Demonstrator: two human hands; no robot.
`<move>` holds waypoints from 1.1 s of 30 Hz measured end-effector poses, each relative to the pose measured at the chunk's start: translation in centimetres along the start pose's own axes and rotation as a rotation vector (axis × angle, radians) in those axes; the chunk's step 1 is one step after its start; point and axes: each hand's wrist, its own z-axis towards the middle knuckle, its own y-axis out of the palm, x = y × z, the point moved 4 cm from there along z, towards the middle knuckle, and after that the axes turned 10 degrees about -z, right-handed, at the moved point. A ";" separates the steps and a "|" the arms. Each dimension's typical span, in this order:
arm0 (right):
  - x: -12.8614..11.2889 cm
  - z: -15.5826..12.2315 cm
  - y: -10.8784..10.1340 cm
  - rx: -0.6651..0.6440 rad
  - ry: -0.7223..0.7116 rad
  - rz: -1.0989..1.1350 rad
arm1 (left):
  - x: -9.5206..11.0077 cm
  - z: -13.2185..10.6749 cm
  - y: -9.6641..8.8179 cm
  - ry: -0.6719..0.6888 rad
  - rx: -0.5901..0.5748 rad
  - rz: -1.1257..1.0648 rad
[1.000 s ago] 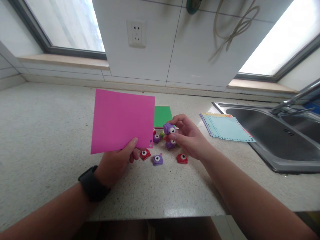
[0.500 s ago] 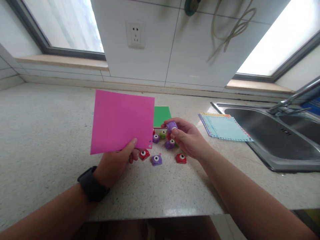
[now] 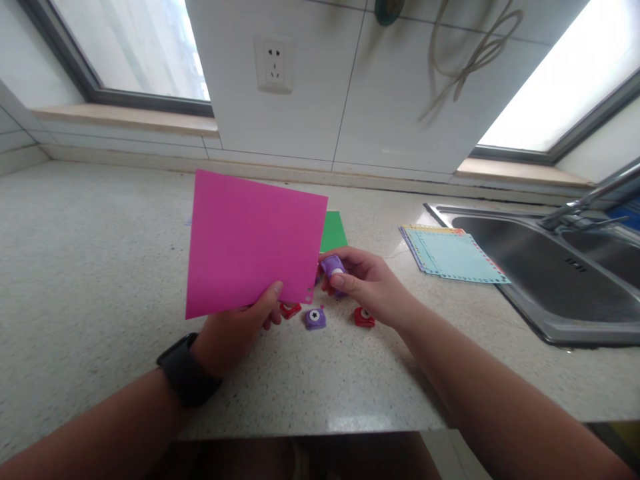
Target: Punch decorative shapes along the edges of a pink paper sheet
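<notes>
Shifted toward three o'clock, the rectangular pink paper sheet [image 3: 255,243], fingers of the left hand [image 3: 243,332] pinching it seemingly to leave its holed corner free, nears the purple plastic punch [image 3: 331,266] clamped in the right hand [image 3: 369,279].

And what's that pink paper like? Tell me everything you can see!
The pink sheet looks like plain paper or thin card, four-sided and flat, with small holes near its lower right corner; their shapes are too small to tell. It is held up, tilted, above the counter, partly hiding the green sheet. The left hand's grip holds its lower edge, thumb in front. The purple punch is by its right edge; I can't tell if they touch.
</notes>
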 end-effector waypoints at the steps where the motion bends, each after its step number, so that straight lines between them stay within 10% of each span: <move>1: 0.0 0.0 0.1 -0.007 -0.002 0.000 | 0.1 0.0 0.0 -0.004 0.001 -0.003; 33: 0.0 0.0 0.9 -0.115 -0.013 -0.010 | 0.5 -0.2 0.3 -0.005 -0.030 -0.064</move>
